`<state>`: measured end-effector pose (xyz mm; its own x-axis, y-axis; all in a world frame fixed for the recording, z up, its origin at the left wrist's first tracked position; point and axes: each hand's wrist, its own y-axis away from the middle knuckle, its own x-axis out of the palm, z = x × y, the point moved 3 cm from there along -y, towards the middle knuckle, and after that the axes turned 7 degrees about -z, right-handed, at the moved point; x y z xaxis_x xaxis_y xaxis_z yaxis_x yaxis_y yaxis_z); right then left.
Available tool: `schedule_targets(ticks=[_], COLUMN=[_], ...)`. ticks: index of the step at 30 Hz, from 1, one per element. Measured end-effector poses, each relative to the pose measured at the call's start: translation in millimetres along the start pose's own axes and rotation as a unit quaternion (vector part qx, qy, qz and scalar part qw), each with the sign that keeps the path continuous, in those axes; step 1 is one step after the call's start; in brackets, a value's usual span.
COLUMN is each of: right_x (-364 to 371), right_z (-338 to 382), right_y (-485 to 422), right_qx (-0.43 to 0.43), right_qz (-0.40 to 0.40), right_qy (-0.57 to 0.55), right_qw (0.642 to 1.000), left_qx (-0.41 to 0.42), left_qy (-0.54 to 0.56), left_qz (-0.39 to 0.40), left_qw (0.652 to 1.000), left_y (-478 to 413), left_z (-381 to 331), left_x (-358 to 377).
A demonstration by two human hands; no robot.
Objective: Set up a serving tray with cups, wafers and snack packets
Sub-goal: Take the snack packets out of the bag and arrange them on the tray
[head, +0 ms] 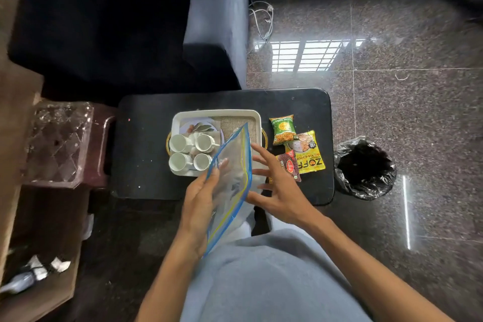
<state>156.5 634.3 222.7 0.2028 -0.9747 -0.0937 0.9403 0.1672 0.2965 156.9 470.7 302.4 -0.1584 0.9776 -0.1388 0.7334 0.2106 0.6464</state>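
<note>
Head view, left hand: the left hand (200, 192) pinches 1 edge of a clear zip bag (230, 178), thumb in front and fingers behind the film, holding it up over the near right part of the tray.
Head view, right hand: the right hand (274, 185) is spread with fingers apart, palm just beside the bag's far face; I cannot tell whether it touches the film, and it grips nothing.
Head view, tray: the white tray (217, 114) sits on a small black table (146, 138); 4 white cups (192, 151) stand in a 2 by 2 cluster in its left half, a plate (198, 125) behind them, a burlap mat (235, 123) on the right.
Head view, packets: 3 snack packets, green (282, 129), yellow (309, 154) and red (288, 165), lie on the table right of the tray, overlapping, not yet loaded.
Risk, bag: the film looks limp and slippery; held by 1 edge it could swing down onto the nearest cup and tip it.
Risk, contents: whether wafers are inside is unclear; an unsealed mouth tilted down could spill them.
Risk, cups: they look like smooth glazed ware, packed close, so 1 knock may topple its neighbours.
Materials: hard-looking rimmed tray, coarse burlap, crinkly glossy foil packets, blue and yellow zip strip on the bag.
</note>
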Motion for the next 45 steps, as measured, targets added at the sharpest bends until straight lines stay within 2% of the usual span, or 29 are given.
schedule_targets(ticks=[5, 10, 12, 14, 16, 18, 21, 24, 27, 31, 34, 39, 41, 42, 44, 45], right_x=[18.7, 30.8, 30.2, 27.7, 22.8, 18.7, 27.0, 51.3, 79.9, 109.4, 118.9, 126.0, 125.5, 122.6, 111.2, 104.1], right_z=[6.2, 13.1, 11.8, 12.6, 16.6, 22.6, 35.1, 43.7, 48.9, 47.4, 45.4, 35.8, 34.8, 36.6, 42.3, 46.7], right_y=[-0.5, 2.1, 1.6, -0.4, -3.2, -4.7, -7.0, -6.5, -1.5, 3.2, 0.2, -5.8, -8.7, -9.6, -11.5, -12.0], right_qx=[-0.041, -0.077, -0.084, -0.07, -0.043, -0.022, 0.0, 0.037, 0.093, 0.17, 0.249, 0.331, 0.349, 0.352, 0.321, 0.282], right_qz=[0.023, -0.068, -0.112, -0.165, -0.251, -0.344, -0.403, -0.366, -0.285, -0.185, -0.142, -0.08, -0.062, -0.055, -0.059, -0.079], right_qy=[0.013, 0.038, 0.076, 0.112, 0.09, 0.005, -0.063, -0.18, -0.28, -0.312, -0.32, -0.324, -0.279, -0.222, -0.014, 0.106], right_qw=[0.999, 0.994, 0.987, 0.977, 0.963, 0.939, 0.913, 0.912, 0.912, 0.916, 0.903, 0.882, 0.892, 0.908, 0.945, 0.95], left_qx=[-0.005, 0.021, 0.06, 0.106, 0.12, 0.066, -0.077, -0.131, -0.149, -0.129, -0.131, -0.072, -0.045, -0.028, 0.007, 0.025], left_qy=[-0.004, -0.071, -0.094, -0.101, -0.098, -0.092, -0.018, 0.063, 0.134, 0.171, 0.172, 0.133, 0.106, 0.088, 0.047, 0.024], left_qz=[0.085, 0.131, 0.108, 0.037, -0.04, -0.056, 0.017, 0.092, 0.138, 0.225, 0.234, 0.147, 0.1, 0.073, 0.025, 0.011], left_qw=[0.996, 0.989, 0.988, 0.989, 0.987, 0.992, 0.997, 0.985, 0.97, 0.95, 0.948, 0.977, 0.988, 0.993, 0.999, 0.999], left_y=[6.6, 4.5, -1.1, -6.5, -12.8, -19.3, -25.7, -29.1, -41.1, -57.8, -67.5, -77.9, -82.8, -85.9, -92.1, -95.5], left_z=[-2.8, -3.6, -4.2, -1.9, 7.0, 21.2, 40.9, 42.1, 28.7, 15.0, 11.5, 11.1, 14.9, 16.8, 18.8, 19.3], left_x=[14.1, 13.3, 2.1, -16.9, -39.7, -59.1, -67.0, -58.7, -52.0, -54.8, -64.1, -77.7, -81.9, -84.3, -88.8, -90.8])
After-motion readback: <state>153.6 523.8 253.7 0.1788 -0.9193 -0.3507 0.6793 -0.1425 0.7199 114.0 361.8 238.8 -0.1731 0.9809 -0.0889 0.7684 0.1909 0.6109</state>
